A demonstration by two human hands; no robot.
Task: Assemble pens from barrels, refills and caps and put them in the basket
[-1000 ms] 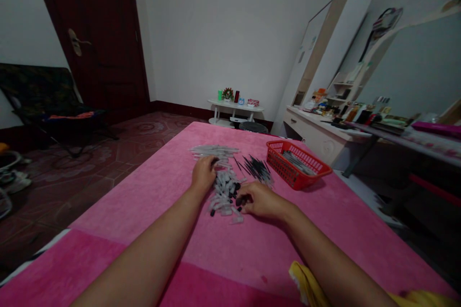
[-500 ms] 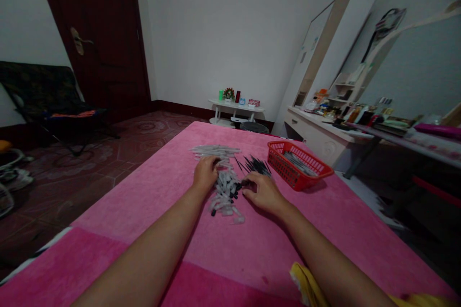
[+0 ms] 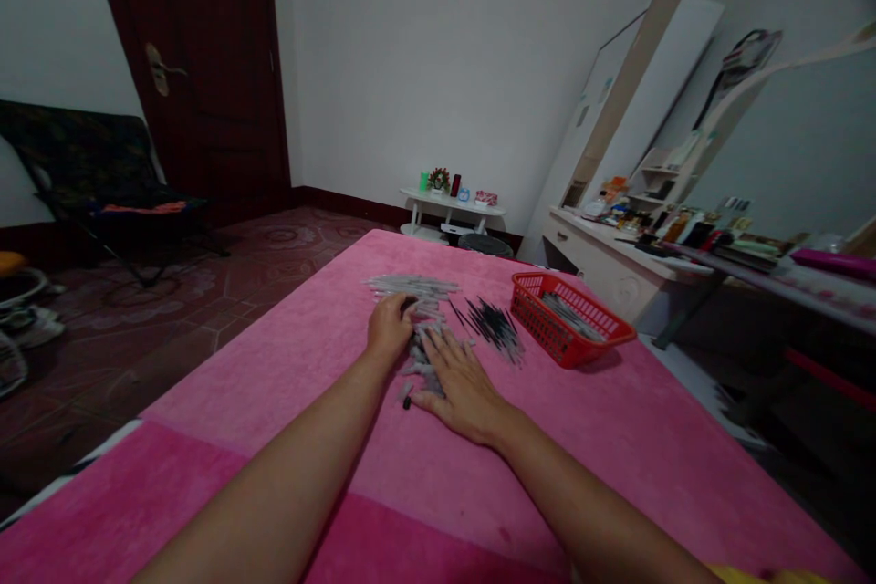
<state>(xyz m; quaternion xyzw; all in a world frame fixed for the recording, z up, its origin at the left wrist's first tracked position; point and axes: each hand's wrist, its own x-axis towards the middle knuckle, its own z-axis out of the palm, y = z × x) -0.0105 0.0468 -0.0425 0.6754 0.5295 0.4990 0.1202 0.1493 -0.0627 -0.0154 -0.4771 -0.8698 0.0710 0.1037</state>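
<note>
A loose heap of small clear and black plastic pieces (image 3: 419,356), apparently pen caps, lies on the pink cloth between my hands. My right hand (image 3: 465,388) rests flat over the heap with its fingers stretched out, hiding much of it. At the heap's far left edge, my left hand (image 3: 390,328) is curled, thumb close to the fingers; anything in its grasp is hidden. Just beyond it lies a row of pale, clear pen barrels (image 3: 411,285). Thin black pen refills (image 3: 494,324) are fanned out to the right of the heap. By my thumb sits a single black piece (image 3: 407,402).
A red plastic basket (image 3: 571,342) holding grey, slender sticks stands at right on the pink-covered table (image 3: 274,383). Beyond are a small white stand (image 3: 452,201) and a cluttered dresser (image 3: 609,246). A folding chair (image 3: 102,173) is near the door at left.
My right hand has gone from curled fingers at the heap's right side to lying flat on top of it, moving left and nearer me. My left hand stays about where it was.
</note>
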